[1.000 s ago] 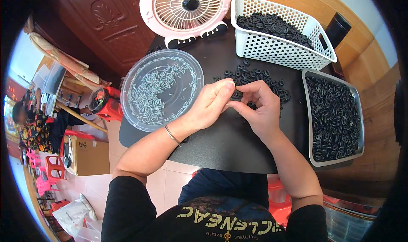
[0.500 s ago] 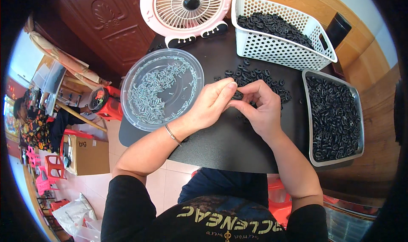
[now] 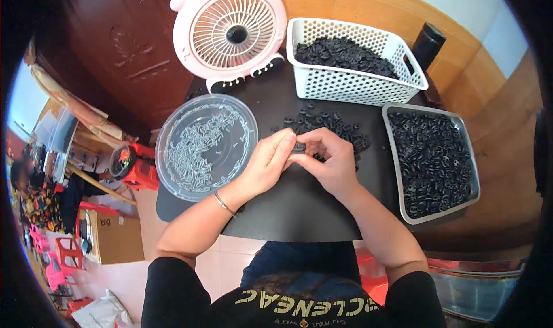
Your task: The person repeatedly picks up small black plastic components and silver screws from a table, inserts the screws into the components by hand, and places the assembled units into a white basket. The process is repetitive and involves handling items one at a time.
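One black piece (image 3: 299, 148) is pinched between left hand (image 3: 268, 160) and right hand (image 3: 334, 160); far loose pieces (image 3: 328, 120) are left, the right tray (image 3: 439, 210) well filled.

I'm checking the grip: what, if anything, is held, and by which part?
A small black piece: left end in the left hand, right end in the right hand; exact contacts are partly hidden.

Large pale-yellow letters (image 3: 302, 308) stand across the black shirt (image 3: 242, 313), dark writing (image 3: 105, 222) on the cardboard box (image 3: 121, 241).
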Available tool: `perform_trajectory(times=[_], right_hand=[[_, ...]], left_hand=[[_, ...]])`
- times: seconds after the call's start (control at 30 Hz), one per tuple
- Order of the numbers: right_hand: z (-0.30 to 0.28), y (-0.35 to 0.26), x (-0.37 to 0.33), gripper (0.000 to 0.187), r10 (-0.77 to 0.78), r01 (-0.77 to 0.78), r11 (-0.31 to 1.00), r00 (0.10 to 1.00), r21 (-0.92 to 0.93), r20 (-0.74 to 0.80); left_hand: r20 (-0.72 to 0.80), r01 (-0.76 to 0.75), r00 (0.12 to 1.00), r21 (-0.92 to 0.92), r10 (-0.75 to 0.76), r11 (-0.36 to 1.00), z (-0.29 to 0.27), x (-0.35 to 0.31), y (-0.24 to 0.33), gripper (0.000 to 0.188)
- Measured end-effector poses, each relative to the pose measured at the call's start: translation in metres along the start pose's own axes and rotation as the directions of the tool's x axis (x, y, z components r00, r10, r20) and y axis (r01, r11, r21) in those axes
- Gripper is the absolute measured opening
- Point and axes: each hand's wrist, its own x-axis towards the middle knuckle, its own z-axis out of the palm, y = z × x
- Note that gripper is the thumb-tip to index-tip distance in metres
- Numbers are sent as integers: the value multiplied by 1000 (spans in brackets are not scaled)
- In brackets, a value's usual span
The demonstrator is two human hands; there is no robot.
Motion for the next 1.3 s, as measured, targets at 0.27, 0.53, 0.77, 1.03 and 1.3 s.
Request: perform_trajectory(times=[0.27,0.53,0.77,1.03,1.3], right_hand=[[-13,-52,7,27,-109,128,955,990,-266,84],[-85,-104,56,21,-335,172,759,930,-627,-151],[-186,-60,124,26,-327,-17,636,900,-771,-289],[-161,-74,110,18,-314,77,788,904,-611,-290],[-42,-84,41,7,-133,143,917,990,-373,51]], left_hand=[[-39,13,999,-83,-16,996,-3,0,2,35],[-26,-21,999,-66,19,998,-3,0,-1,17],[-71,-40,997,-74,35,996,-6,1,10,13],[-145,-47,989,-110,31,993,-18,3,11,12],[-75,-87,989,421,131,903,-89,8,49,15]])
